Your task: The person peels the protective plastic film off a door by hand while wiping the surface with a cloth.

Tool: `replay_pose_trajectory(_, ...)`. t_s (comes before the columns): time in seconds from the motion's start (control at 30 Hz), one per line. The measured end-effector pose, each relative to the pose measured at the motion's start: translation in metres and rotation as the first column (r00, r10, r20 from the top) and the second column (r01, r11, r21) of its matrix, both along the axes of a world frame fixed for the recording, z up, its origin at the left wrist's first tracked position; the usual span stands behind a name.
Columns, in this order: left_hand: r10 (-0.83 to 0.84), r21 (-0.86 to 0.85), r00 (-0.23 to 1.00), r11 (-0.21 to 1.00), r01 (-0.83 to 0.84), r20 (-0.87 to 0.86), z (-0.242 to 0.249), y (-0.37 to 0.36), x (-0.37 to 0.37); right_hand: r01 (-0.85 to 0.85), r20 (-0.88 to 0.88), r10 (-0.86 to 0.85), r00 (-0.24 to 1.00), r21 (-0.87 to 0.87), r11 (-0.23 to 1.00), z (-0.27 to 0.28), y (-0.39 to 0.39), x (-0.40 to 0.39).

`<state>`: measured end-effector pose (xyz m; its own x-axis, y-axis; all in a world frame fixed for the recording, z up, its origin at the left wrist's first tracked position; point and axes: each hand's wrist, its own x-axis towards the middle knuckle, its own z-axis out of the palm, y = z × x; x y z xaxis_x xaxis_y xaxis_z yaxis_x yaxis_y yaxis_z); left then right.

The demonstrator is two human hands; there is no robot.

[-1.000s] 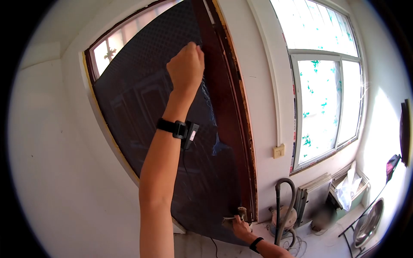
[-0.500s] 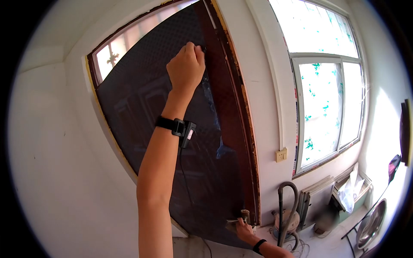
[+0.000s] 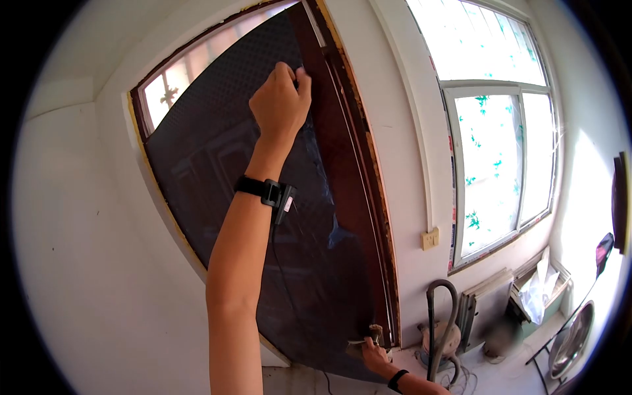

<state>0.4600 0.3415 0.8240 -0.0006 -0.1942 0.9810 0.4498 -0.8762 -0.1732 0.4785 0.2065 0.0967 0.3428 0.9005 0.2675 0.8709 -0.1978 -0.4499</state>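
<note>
Plastic film [image 3: 316,197] has come loose along the door [image 3: 217,171] by its right edge but clings to most of the panel. Left hand [image 3: 280,99] pinches the film's top edge, high on the door; right hand [image 3: 374,355] grips a small tool [image 3: 375,331] at the bottom corner.

Dark protective film [image 3: 217,171] covers door face, dotted texture, glossy. Right edge peeled loose from reddish-brown door [image 3: 342,178], hanging wrinkled with bluish torn flap mid-height. Top corner of peeled edge pinched high up, bottom corner gripped near floor.
</note>
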Motion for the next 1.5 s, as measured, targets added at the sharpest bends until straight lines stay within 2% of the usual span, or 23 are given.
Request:
replay_pose_trajectory(0.07, -0.031, 0.009, 1.0, 0.999, 0.031, 0.0, 0.007, 0.001, 0.001, 0.039, 0.005, -0.039, 0.999, 0.031, 0.999, 0.003, 0.001, -0.005)
replay_pose_trajectory(0.13, 0.045, 0.177, 0.999, 0.983, -0.041, -0.016, 0.016, 0.016, 0.011, 0.03, 0.007, -0.03, 1.0, 0.022, 0.999, 0.007, -0.001, -0.004)
replay_pose_trajectory(0.17, 0.047, 0.175, 0.999, 0.984, -0.043, -0.017, 0.017, 0.023, 0.013, 0.023, 0.005, -0.023, 1.0, 0.014, 1.0, 0.01, -0.002, -0.003)
replay_pose_trajectory(0.23, 0.111, 0.356, 0.988, 0.923, -0.142, 0.106, 0.019, 0.028, 0.009, 0.003, 0.01, -0.004, 1.0, 0.014, 1.0, 0.011, -0.002, 0.002)
replay_pose_trajectory(0.27, 0.112, 0.358, 0.988, 0.923, -0.143, 0.105, 0.019, 0.031, 0.005, -0.015, 0.016, 0.014, 1.0, 0.015, 1.0, 0.011, -0.002, 0.004)
replay_pose_trajectory(0.33, 0.098, 0.128, 0.993, 0.986, -0.105, 0.063, 0.015, 0.036, -0.003, -0.011, -0.002, 0.011, 1.0, 0.013, 1.0, 0.012, -0.003, 0.004)
replay_pose_trajectory(0.4, 0.043, 0.151, 0.998, 0.987, -0.051, 0.051, 0.019, 0.024, -0.006, -0.005, -0.028, 0.005, 1.0, 0.009, 1.0, 0.017, -0.002, 0.004)
replay_pose_trajectory(0.47, 0.027, 0.263, 0.999, 0.965, -0.017, -0.035, 0.021, 0.016, -0.005, 0.0, -0.052, 0.0, 0.999, 0.002, 1.0, 0.024, 0.0, 0.002)
replay_pose_trajectory(0.53, 0.086, 0.256, 0.994, 0.964, -0.066, -0.067, 0.025, 0.022, 0.005, -0.011, -0.01, 0.011, 1.0, 0.015, 1.0, 0.034, -0.005, 0.001)
replay_pose_trajectory(0.6, 0.067, 0.376, 0.993, 0.926, -0.026, -0.094, 0.029, 0.026, 0.015, -0.02, 0.026, 0.019, 0.999, 0.032, 0.999, 0.033, -0.004, 0.001)
replay_pose_trajectory(0.67, 0.118, 0.369, 0.987, 0.927, -0.07, -0.107, 0.029, 0.026, 0.016, 0.032, 0.027, -0.03, 0.999, -0.057, 0.998, 0.018, 0.006, 0.007)
replay_pose_trajectory(0.83, 0.143, 0.193, 0.989, 0.972, -0.134, -0.035, 0.026, 0.023, 0.012, 0.021, 0.014, -0.021, 1.0, -0.005, 1.0, 0.019, 0.003, 0.006)
replay_pose_trajectory(0.93, 0.11, 0.121, 0.994, 0.987, -0.108, -0.01, 0.03, 0.004, 0.013, 0.051, -0.012, -0.051, 0.999, 0.039, 0.998, 0.021, 0.002, -0.001)
replay_pose_trajectory(1.13, 0.162, 0.327, 0.987, 0.931, -0.161, 0.027, 0.045, 0.023, 0.027, 0.062, 0.009, -0.063, 0.998, 0.06, 0.996, 0.021, 0.001, 0.001)
replay_pose_trajectory(1.17, 0.162, 0.328, 0.987, 0.931, -0.161, 0.025, 0.045, 0.026, 0.025, 0.057, -0.003, -0.057, 0.998, 0.046, 0.997, 0.022, 0.002, 0.004)
replay_pose_trajectory(1.23, 0.151, 0.179, 0.988, 0.972, -0.154, 0.028, 0.042, 0.029, 0.021, 0.043, -0.003, -0.042, 0.999, 0.055, 0.998, 0.014, 0.004, 0.009)
replay_pose_trajectory(1.4, 0.134, 0.173, 0.99, 0.975, -0.139, 0.036, 0.042, 0.022, 0.021, 0.039, -0.028, -0.037, 0.999, 0.069, 0.997, 0.008, 0.008, 0.011)
replay_pose_trajectory(1.47, 0.138, 0.171, 0.99, 0.975, -0.142, 0.033, 0.047, 0.024, 0.023, 0.032, -0.028, -0.031, 0.999, 0.003, 0.999, 0.001, 0.012, 0.012)
replay_pose_trajectory(1.5, 0.153, 0.246, 0.988, 0.957, -0.151, 0.013, 0.049, 0.027, 0.025, 0.031, -0.029, -0.031, 0.999, 0.0, 1.0, 0.003, 0.011, 0.012)
